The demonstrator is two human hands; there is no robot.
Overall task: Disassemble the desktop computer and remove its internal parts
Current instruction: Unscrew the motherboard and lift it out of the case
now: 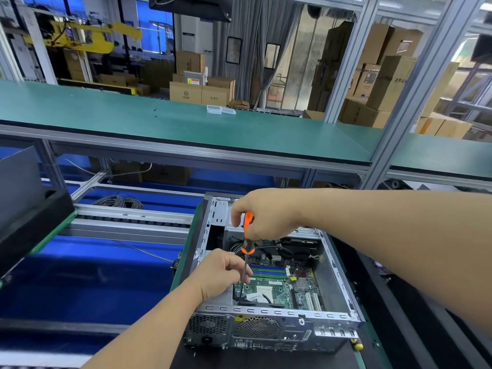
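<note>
The open desktop computer case (pixel 274 310) lies on the counter. The right hand (pixel 269 217) grips the screwdriver (pixel 247 235) handle for turning; left hand (pixel 221 272) fingers pinch its shaft, steadying the tip onto the motherboard (pixel 277 288).

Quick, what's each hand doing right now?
Left hand: pinches the shaft of the screwdriver.
Right hand: grips the screwdriver's orange handle, above the open computer case.

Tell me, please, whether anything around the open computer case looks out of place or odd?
One thing: a second screwdriver with a yellow handle pokes out from behind the computer case at its near right corner, at the mat's edge, where it might get knocked off. Otherwise nothing looks spilled or damaged.
</note>
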